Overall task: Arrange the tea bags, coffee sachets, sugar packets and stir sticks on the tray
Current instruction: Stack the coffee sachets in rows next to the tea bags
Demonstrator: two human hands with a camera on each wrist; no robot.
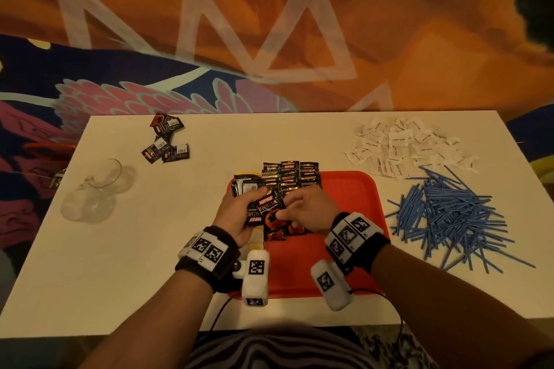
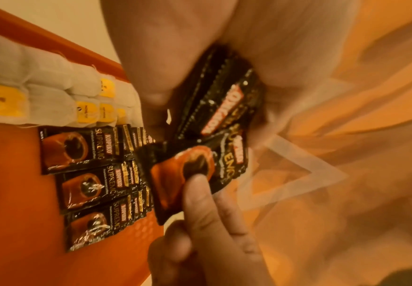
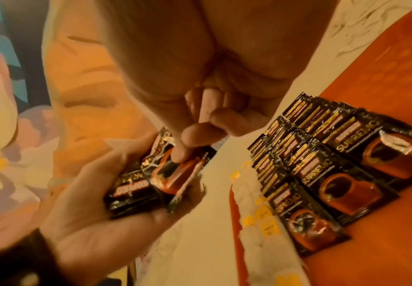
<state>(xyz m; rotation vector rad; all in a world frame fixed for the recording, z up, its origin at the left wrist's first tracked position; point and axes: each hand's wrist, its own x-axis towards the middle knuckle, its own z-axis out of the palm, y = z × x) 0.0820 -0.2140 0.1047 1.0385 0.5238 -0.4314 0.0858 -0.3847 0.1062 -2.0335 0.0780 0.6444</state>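
Note:
My left hand (image 1: 239, 213) grips a small stack of black coffee sachets (image 1: 263, 207) over the left end of the red tray (image 1: 344, 198). My right hand (image 1: 302, 210) pinches the top sachet (image 2: 190, 174) of that stack between thumb and finger. Rows of coffee sachets (image 1: 290, 174) lie overlapped on the tray, seen up close in the wrist views (image 3: 322, 168). Tea bags (image 2: 53, 92) with yellow tags line the tray's left edge. White sugar packets (image 1: 404, 144) and blue stir sticks (image 1: 449, 216) lie in heaps on the table to the right.
The white table (image 1: 150, 249) also carries several loose coffee sachets (image 1: 165, 141) at the back left and a clear glass cup (image 1: 93, 189) lying on its side at the left. A patterned orange and purple cloth (image 1: 269, 39) lies beyond the table.

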